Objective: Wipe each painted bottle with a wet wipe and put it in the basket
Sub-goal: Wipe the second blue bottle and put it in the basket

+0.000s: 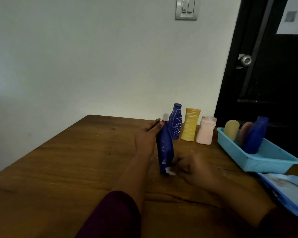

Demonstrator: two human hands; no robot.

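Wooden bench [76, 160] meets a pale wall, and in the head view our left grip [147, 136] is curled round the upper part of a blue bottle [164, 148], which is tilted, its base at the wood. Our right grip [194, 169], blurred, pinches a wet wipe [170, 172] against the bottle's foot. A row of painted bottles [190, 125] waits just behind, and the basket [265, 164] at right holds three bottles. We judge slippage the risk: the damp, leaning bottle could skid from our hold and topple the row, or faint marks could be missed.
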